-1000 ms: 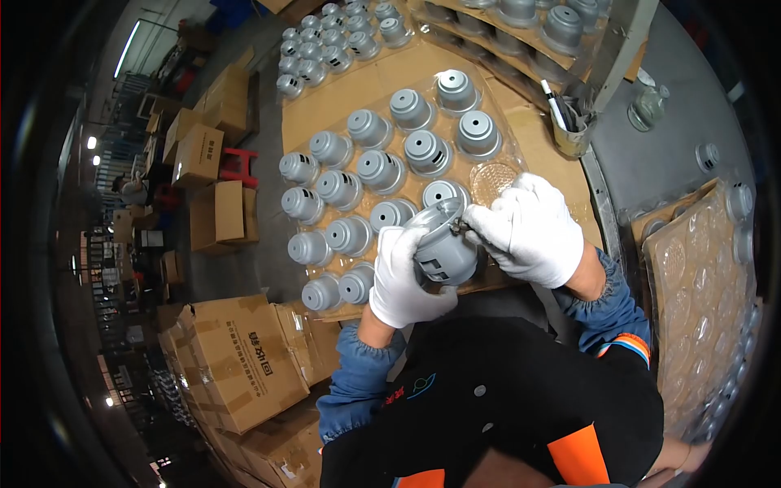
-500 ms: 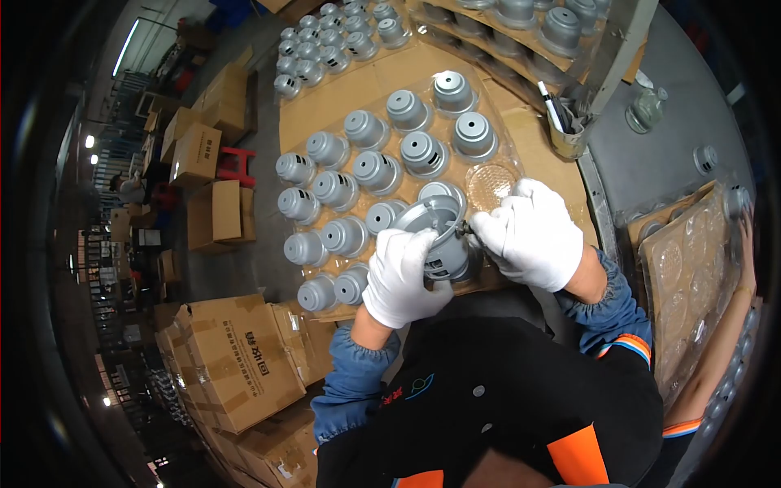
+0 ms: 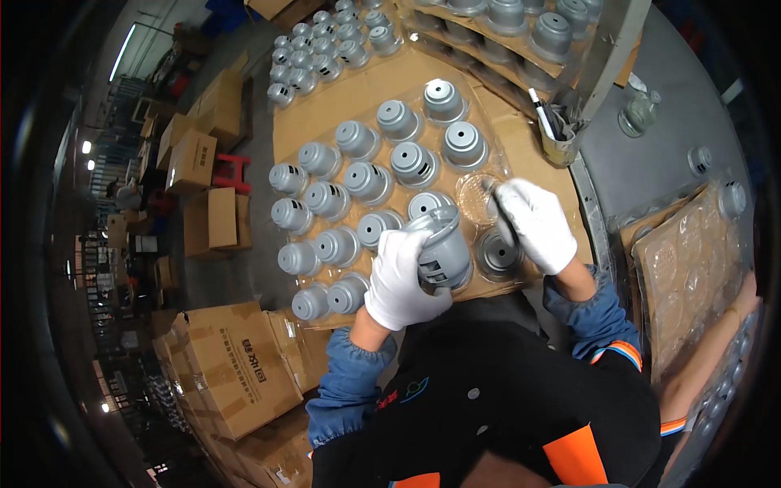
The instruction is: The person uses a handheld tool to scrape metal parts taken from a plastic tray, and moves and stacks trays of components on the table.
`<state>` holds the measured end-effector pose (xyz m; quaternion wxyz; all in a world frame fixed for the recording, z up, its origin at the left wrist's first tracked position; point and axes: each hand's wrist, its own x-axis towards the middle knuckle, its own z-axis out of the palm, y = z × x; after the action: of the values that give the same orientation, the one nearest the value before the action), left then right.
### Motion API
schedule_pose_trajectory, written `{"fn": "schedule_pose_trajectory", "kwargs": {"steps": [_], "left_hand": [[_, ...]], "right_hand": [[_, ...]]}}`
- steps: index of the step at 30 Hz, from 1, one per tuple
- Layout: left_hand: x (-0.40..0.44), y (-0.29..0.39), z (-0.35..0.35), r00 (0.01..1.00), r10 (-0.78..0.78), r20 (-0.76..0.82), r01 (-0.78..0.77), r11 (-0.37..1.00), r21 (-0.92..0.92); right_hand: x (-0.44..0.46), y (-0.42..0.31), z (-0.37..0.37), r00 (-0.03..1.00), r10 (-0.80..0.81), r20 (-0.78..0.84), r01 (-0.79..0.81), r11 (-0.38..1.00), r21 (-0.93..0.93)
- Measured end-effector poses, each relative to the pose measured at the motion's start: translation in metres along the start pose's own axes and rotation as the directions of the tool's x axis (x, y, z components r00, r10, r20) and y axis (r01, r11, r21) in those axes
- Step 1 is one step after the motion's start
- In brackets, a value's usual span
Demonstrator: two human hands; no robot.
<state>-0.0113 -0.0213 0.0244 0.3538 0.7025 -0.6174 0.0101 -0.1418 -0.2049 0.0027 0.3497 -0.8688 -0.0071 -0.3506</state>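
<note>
My left hand point(image 3: 400, 281), in a white glove, is closed around a grey cup-shaped housing point(image 3: 446, 252) with rectangular slots in its side. The housing is tilted, its open rim facing up and away. To its right, my right hand point(image 3: 533, 224) hovers apart from it, fingers extended and their inner side stained grey; nothing shows in them. Below those fingers are a round bare pocket point(image 3: 478, 198) of the clear plastic tray and a darker housing point(image 3: 499, 252). Several similar housings point(image 3: 368, 183) stand in rows, closed ends up, on the tray in front of me.
More housings point(image 3: 325, 50) stand at the far end, with stacked layers point(image 3: 504, 49) at upper right. A pen cup point(image 3: 561, 146) and glass jar point(image 3: 639, 114) are on the right. Another person's arm point(image 3: 712, 346) reaches beside a tray stack point(image 3: 683, 268). Cardboard boxes point(image 3: 236, 366) lie left.
My right hand has left the housing's rim, turning and moving right, which uncovers the darker housing. My left hand keeps its hold. The other person's hand has moved down along the tray stack.
</note>
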Motion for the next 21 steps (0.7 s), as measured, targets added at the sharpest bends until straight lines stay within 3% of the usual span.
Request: {"fn": "schedule_pose_trajectory", "kwargs": {"steps": [1,2,4,6,7,8,9,10,11,12,13,14,16,17,18,20,21], "left_hand": [[0.002,0.001,0.002,0.999,-0.044,0.005,0.044,0.994,-0.103],[0.007,0.003,0.005,0.999,-0.039,0.008,0.04,0.993,-0.108],[0.019,0.013,0.013,0.991,0.021,0.135,-0.003,0.991,-0.132],[0.023,0.02,0.028,0.989,0.066,0.134,-0.036,0.976,-0.213],[0.026,0.02,0.028,0.988,0.047,0.144,-0.016,0.978,-0.209],[0.033,0.021,0.026,0.988,0.03,0.154,0.002,0.979,-0.204],[0.033,0.018,0.024,0.987,-0.019,0.161,0.063,0.96,-0.272],[0.033,0.013,0.023,0.983,-0.064,0.171,0.12,0.933,-0.34],[0.031,0.005,0.035,0.98,-0.156,0.123,0.196,0.851,-0.487],[0.035,-0.001,0.041,0.981,-0.153,0.119,0.192,0.85,-0.49],[0.044,-0.007,0.047,0.949,-0.289,0.127,0.3,0.7,-0.648],[0.051,-0.015,0.053,0.894,-0.416,0.165,0.378,0.506,-0.775],[0.061,-0.043,0.069,0.748,-0.522,0.41,0.619,0.324,-0.716],[0.064,-0.054,0.08,0.71,-0.52,0.474,0.659,0.257,-0.707],[0.066,-0.06,0.091,0.663,-0.522,0.536,0.713,0.225,-0.663],[0.072,-0.061,0.103,0.663,-0.497,0.56,0.748,0.476,-0.462],[0.079,-0.055,0.1,0.646,-0.47,0.601,0.723,0.629,-0.285]], "right_hand": [[0.007,-0.015,0.001,0.941,0.322,-0.102,-0.307,0.941,0.141],[0.012,-0.025,0.003,0.772,0.617,-0.154,-0.557,0.773,0.303],[0.015,-0.025,0.014,0.908,0.265,-0.326,-0.291,0.956,-0.035],[0.015,-0.021,0.019,0.934,0.286,-0.214,-0.294,0.956,-0.005],[0.016,-0.019,0.011,0.897,0.386,-0.215,-0.38,0.922,0.072],[0.012,-0.006,0.014,0.79,0.539,-0.293,-0.536,0.839,0.097],[0.009,0.012,0.008,0.832,0.437,-0.342,-0.522,0.826,-0.213],[0.003,0.028,0.002,0.875,0.327,-0.356,-0.475,0.721,-0.505],[-0.006,0.04,0.003,0.874,0.326,-0.36,-0.477,0.717,-0.509],[-0.014,0.053,0.006,0.805,0.432,-0.406,-0.577,0.728,-0.371],[-0.02,0.063,0.009,0.727,0.534,-0.431,-0.659,0.718,-0.223],[-0.022,0.067,0.009,0.731,0.531,-0.428,-0.656,0.72,-0.226],[-0.027,0.068,0.012,0.64,0.679,-0.36,-0.704,0.706,0.077],[-0.028,0.067,0.012,0.6,0.738,-0.309,-0.71,0.669,0.22],[-0.027,0.063,0.01,0.603,0.736,-0.308,-0.708,0.671,0.219],[-0.021,0.051,0.002,0.509,0.851,-0.125,-0.717,0.5,0.487],[-0.021,0.049,0.0,0.558,0.818,-0.136,-0.682,0.546,0.486]]}}
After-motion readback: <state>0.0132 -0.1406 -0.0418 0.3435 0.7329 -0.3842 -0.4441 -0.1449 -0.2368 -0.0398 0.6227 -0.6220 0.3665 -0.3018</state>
